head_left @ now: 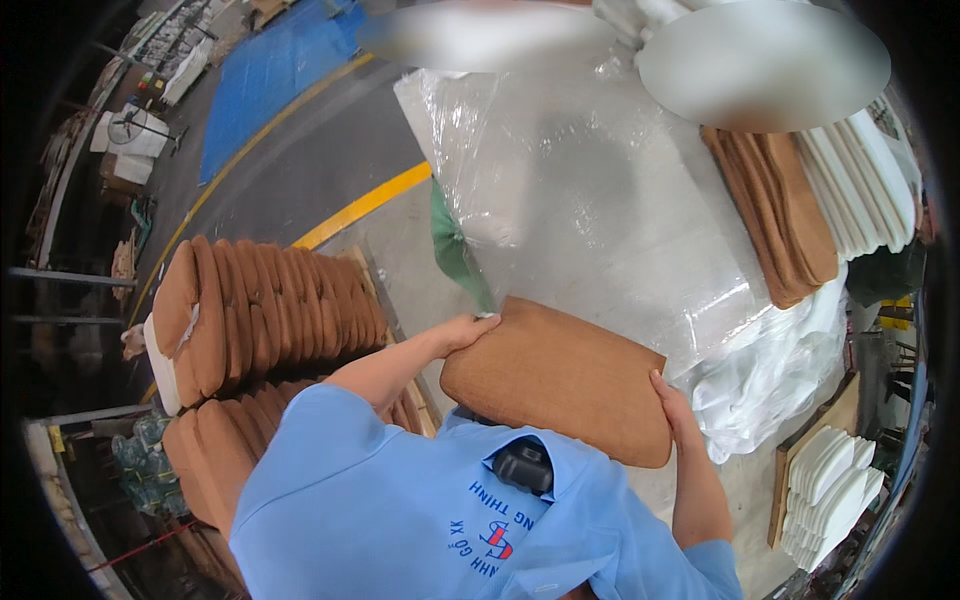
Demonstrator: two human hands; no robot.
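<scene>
A brown fabric-covered seat cushion (560, 380), flat with rounded near corners, is held out in front of my chest. My left hand (472, 332) grips its far left corner, thumb lying along the edge. On its right edge, my right hand (676, 400) presses with the fingers partly hidden at the side. The cushion is tilted and overlaps the near edge of a table wrapped in clear plastic (620, 250). At the right of that table lies a stack of similar brown cushions (770, 220), beside a row of white foam pads (855, 185).
Tall stacks of brown cushions (265, 310) stand on a pallet to my left. A green cloth (455, 245) hangs at the table's left edge. Crumpled clear plastic (770, 380) bulges at the right; beyond it white pads (830, 490) are piled. Blue sheeting (275, 80) covers floor far left.
</scene>
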